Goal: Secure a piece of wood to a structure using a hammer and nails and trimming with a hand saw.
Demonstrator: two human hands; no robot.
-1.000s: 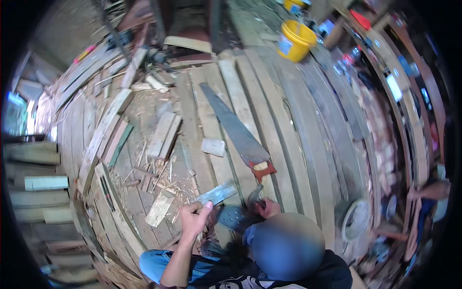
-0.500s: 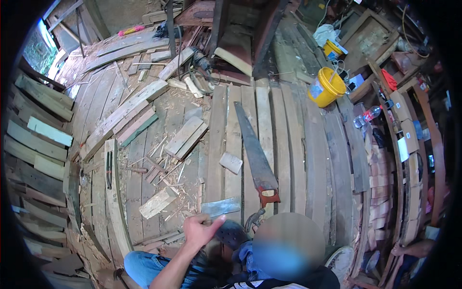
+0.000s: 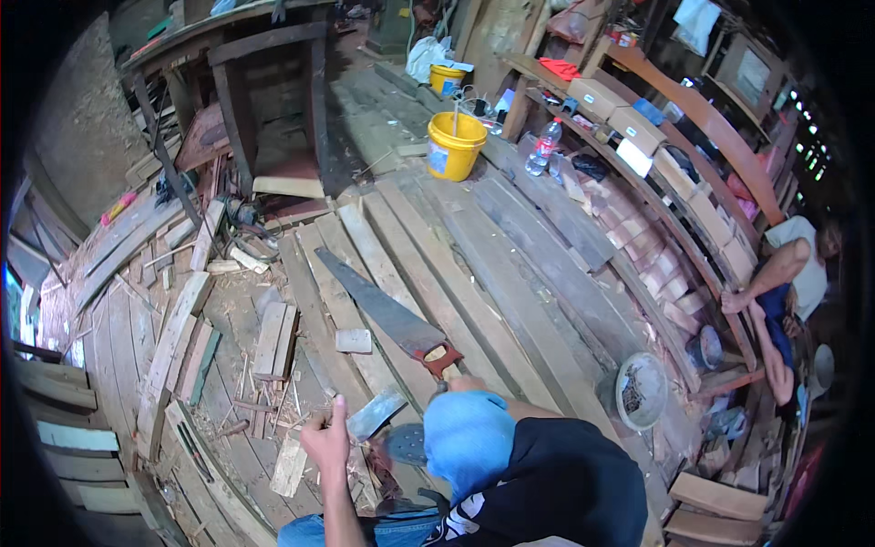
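My left hand (image 3: 326, 444) is raised above the floor, its fingers curled in and the thumb pointing up; nothing shows in it. Beside it a flat grey-blue plate (image 3: 375, 412) lies on the boards. My right hand (image 3: 467, 384) is at the handle end of a handsaw (image 3: 383, 305), mostly hidden behind my blue-clad knee (image 3: 467, 427), so its fingers cannot be made out. A small dark tool part shows next to it. The saw lies flat, its red-brown handle towards me. Past the plate sits a small pale wood block (image 3: 354, 341).
Timber offcuts (image 3: 273, 339) and shavings lie to the left, with pliers (image 3: 194, 453). Far off stand a yellow bucket (image 3: 456, 146) and a wooden frame (image 3: 273, 114). To the right are a grey bucket (image 3: 641, 392), a bottle (image 3: 544, 146), stacked blocks and another person (image 3: 793, 264) gripping a beam.
The view has swung right, bringing the other person and the grey bucket in. My left thumb has turned from pointing right to pointing up. The saw and block have stayed on the boards.
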